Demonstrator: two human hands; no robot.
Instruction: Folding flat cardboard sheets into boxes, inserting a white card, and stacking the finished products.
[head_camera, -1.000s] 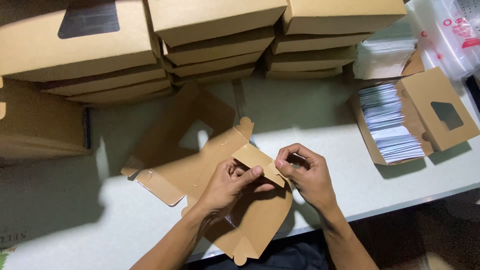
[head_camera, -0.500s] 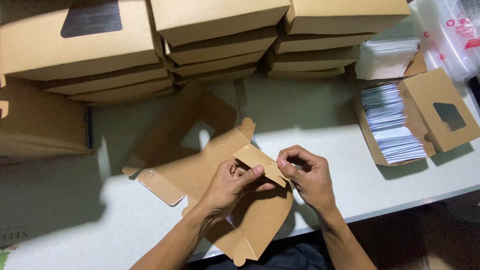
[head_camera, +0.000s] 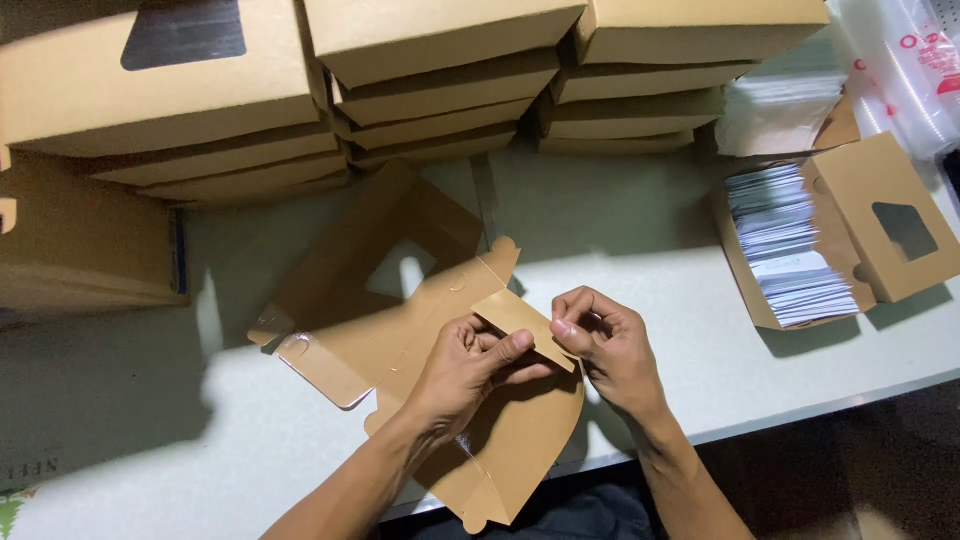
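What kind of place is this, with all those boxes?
Probably a small packing workspace. Stacks of folded brown cardboard window boxes line the white table, an open brown box of white paper slips sits alongside, and both hands hold a flat unfolded brown cardboard box.

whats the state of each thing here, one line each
flat box blank: unfolded on the table, one side flap raised
side flap: pinched by both hands
left hand: thumb and fingers closed on the flap
right hand: fingers pinched at the flap's edge
stacked boxes: folded, closed, piled in columns
small open box: lid open, full of white packets
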